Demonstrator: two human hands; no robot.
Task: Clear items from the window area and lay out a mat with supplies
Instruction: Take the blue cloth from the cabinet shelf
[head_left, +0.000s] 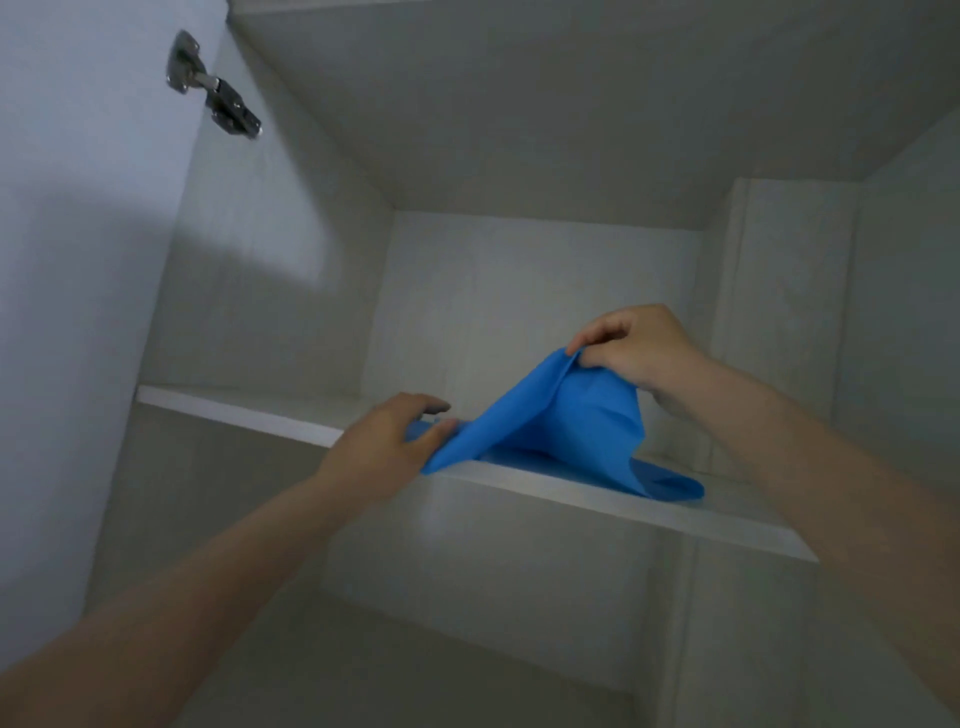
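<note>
Your right hand (636, 351) pinches a raised corner of the blue mat (561, 421) above the white cabinet shelf (623, 501). Your left hand (387, 441) grips its lower edge at the shelf front, thumb seemingly underneath. A metal hinge (218, 98) sits upper left.

We see a white laminate shelf board (675, 512) fixed inside a pale cupboard. A thin blue flexible mat (566, 415) lies on it, part flat on the board, part raised, one corner overhanging the front edge.
</note>
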